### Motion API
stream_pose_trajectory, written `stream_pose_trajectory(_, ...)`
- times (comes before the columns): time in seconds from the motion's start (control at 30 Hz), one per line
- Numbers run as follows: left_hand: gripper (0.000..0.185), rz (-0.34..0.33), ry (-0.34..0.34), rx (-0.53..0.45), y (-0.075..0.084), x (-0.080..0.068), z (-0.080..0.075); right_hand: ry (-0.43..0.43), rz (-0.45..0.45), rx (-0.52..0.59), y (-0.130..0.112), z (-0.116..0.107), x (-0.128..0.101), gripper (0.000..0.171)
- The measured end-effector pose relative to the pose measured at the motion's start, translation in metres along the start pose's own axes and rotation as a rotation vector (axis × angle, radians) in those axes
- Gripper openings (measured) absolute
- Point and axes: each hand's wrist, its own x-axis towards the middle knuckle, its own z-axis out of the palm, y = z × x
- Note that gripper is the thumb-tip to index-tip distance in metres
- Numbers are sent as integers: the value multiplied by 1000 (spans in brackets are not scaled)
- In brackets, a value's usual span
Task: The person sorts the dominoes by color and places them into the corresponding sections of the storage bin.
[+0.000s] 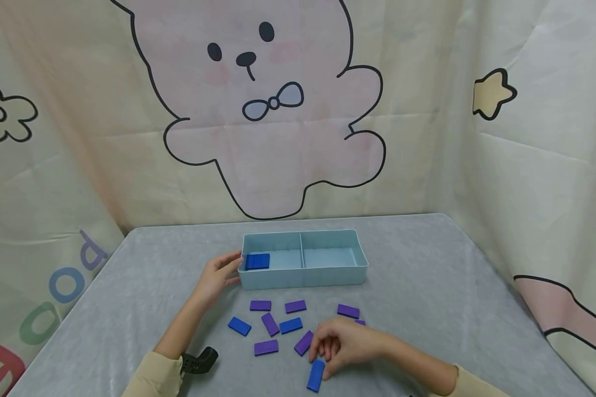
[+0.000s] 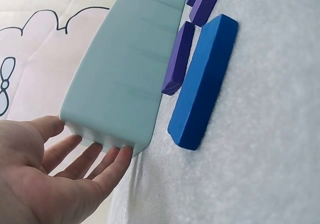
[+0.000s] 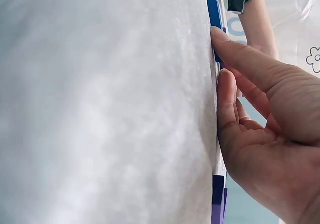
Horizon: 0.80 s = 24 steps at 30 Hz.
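At the left end of a light blue two-compartment box (image 1: 303, 277), my left hand (image 1: 217, 278) rests with its fingers extended. The left wrist view shows the fingertips (image 2: 125, 151) spread along the box's end wall, the thumb near the rim. Blue blocks (image 1: 257, 261) lie together in the left compartment. Near the table's front, my right hand (image 1: 345, 343) pinches a blue block (image 1: 315, 376), its thumb on the block's right side. In the right wrist view the thumb overlaps that block (image 3: 215, 14); the fingers beyond are partly hidden.
Several purple blocks (image 1: 266, 347) and two more blue blocks (image 1: 291, 325) are scattered on the grey cloth-covered table (image 1: 427, 286) in front of the box. One purple block (image 1: 303, 343) lies right beside my right hand. A printed curtain (image 1: 417, 165) hangs behind.
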Motion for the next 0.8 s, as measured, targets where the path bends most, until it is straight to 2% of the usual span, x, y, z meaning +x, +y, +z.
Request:
stream_pose_trajectory(0.3, 51, -4, -1, -3, 0, 0, 0, -33, 37, -7, 4, -5, 2, 23)
stream_pose_trajectory(0.47, 50, -5, -1, -6, 0, 1, 0, -61, 27, -11, 10, -10, 3, 23)
stream_pose_trajectory(0.53, 50, -4, -2, -8, 0, 0, 0, -59, 37, -1, 18, -11, 5, 23)
stream_pose_trajectory(0.6, 50, -5, -3, -10, 0, 0, 0, -60, 17, 15, 37, -13, 8, 24)
stream_pose_trajectory(0.67, 50, -6, -3, -12, 0, 0, 0, -55, 37, 21, 37, -13, 8, 24)
stream_pose_trajectory(0.7, 50, -6, -3, -13, 0, 0, 0, -60, 30, 30, 46, -14, 9, 25)
stream_pose_trajectory(0.8, 50, -7, -3, -14, 0, 0, 0, -57, 51, 56, 33, -13, 9, 25)
